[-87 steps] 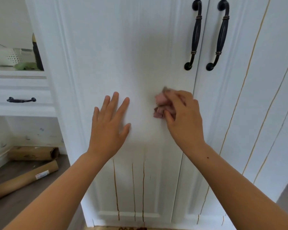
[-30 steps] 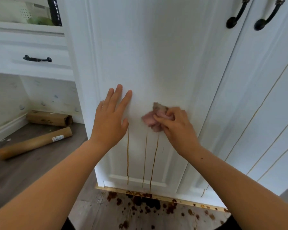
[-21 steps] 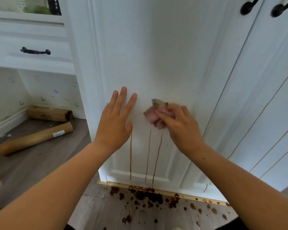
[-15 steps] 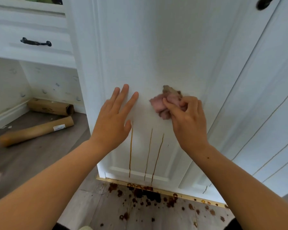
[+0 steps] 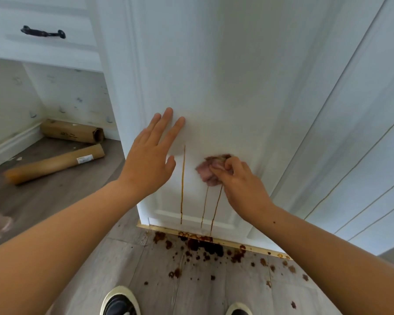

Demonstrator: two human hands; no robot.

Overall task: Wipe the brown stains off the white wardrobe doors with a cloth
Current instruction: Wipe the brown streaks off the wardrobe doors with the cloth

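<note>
White wardrobe door [image 5: 248, 87]; right hand [image 5: 243, 189] presses crumpled cloth [image 5: 206, 170].

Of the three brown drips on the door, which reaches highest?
The left drip, next to the left hand. The middle drip and right drip start lower, at the cloth.

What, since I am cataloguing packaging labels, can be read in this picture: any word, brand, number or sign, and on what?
No text is legible.
White label on the long brown cardboard tube: printed lines, too small and blurred to read.
Dark print on the shorter brown cardboard roll: too blurred to read.
White wardrobe door, pink cloth: no lettering visible.
</note>
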